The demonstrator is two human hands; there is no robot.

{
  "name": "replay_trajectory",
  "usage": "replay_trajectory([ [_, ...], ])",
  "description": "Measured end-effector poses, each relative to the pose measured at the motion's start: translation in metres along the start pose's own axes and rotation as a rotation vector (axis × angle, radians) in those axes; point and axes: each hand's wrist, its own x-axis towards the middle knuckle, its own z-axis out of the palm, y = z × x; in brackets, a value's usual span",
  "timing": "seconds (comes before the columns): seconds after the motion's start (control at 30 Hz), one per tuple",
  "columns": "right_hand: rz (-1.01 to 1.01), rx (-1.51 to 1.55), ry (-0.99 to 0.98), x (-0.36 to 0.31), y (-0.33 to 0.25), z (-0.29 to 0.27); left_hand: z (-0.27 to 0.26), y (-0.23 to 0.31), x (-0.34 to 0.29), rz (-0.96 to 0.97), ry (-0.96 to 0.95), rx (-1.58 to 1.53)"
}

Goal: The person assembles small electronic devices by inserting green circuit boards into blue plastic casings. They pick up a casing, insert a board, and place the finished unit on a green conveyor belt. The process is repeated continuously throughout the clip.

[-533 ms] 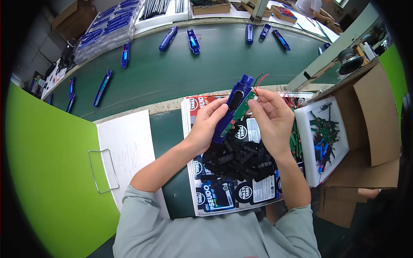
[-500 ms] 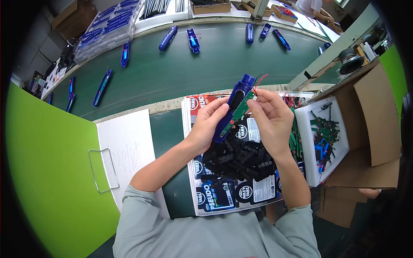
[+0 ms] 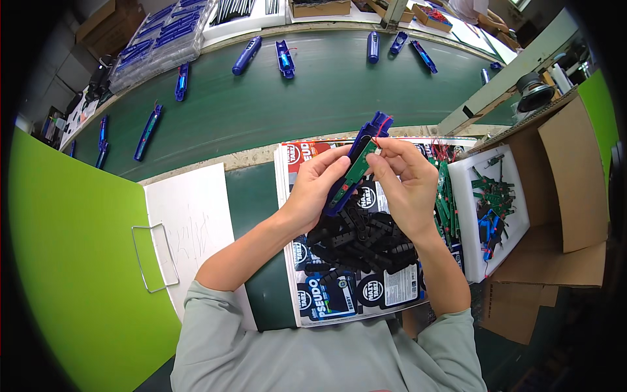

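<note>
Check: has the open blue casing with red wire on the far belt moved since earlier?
Yes. The open blue casing has shifted slightly left along the green belt, farther from the metal post.

Bright centre, dark curved fisheye rim

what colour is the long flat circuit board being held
The circuit board is green; head view shows it.

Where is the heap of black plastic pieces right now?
In the head view, the heap lies just right of centre on the printed sheets, below the held blue casing and left of the white foam tray.
</note>
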Motion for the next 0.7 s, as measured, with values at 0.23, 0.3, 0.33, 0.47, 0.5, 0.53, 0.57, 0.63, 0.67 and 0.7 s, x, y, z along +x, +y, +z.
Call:
replay_trajectory([
  [0.23,-0.013,-0.097,-0.08,0.004,-0.004,-0.006,0.003,-0.002,-0.002,-0.004,0.007,-0.005],
  [0.3,0.011,-0.057,-0.059,0.003,-0.004,-0.007,0.005,0.002,-0.003,-0.011,-0.005,-0.021],
  [0.33,0.023,-0.036,-0.048,0.003,-0.003,-0.008,0.006,0.003,-0.004,-0.015,-0.011,-0.028],
  [0.47,-0.065,-0.207,-0.033,0.001,-0.007,-0.007,0.004,-0.001,-0.004,-0.028,-0.015,-0.061],
  [0.5,-0.128,-0.305,-0.031,0.002,-0.008,-0.009,0.004,-0.001,-0.003,-0.029,-0.016,-0.063],
  [0.53,-0.19,-0.403,-0.029,0.003,-0.008,-0.011,0.004,-0.002,-0.004,-0.029,-0.017,-0.065],
  [0.57,-0.234,-0.453,0.013,0.001,-0.007,-0.009,0.004,-0.004,-0.006,-0.024,-0.007,-0.066],
  [0.63,-0.337,-0.559,0.123,-0.002,-0.005,-0.001,0.008,-0.003,-0.007,-0.004,-0.014,-0.055],
  [0.67,-0.324,-0.584,0.146,-0.003,0.0,-0.001,0.011,-0.003,-0.008,0.008,-0.004,-0.033],
  [0.7,-0.315,-0.571,0.17,-0.004,0.003,0.003,0.011,-0.003,-0.009,0.018,0.001,-0.021],
])
